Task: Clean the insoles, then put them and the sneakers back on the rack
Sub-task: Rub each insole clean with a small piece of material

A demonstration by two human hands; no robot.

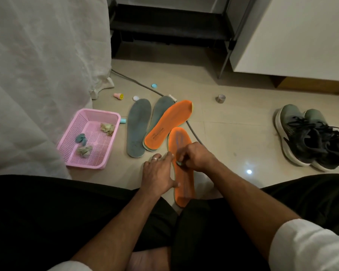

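Insoles: nearest orange insole [181, 178] flat on the floor [233, 133] between the knees, close for scrubbing. Pinned at its left edge by the left hand [159, 174], fingers spread and pressing, apparently to stop sliding. Worked by the right hand [195, 156], curled fingers pinching a small pale blue-green wad [178, 163] against the surface. Second orange insole [169, 125] overlapping one of two grey insoles [138, 127], parked just beyond, probably a waiting or finished pile. Pink basket [106, 159] to the left, holding crumpled wads, likely spent. Sneakers [309, 136] well apart on the right; dark rack [170, 22] beyond, bare where visible.
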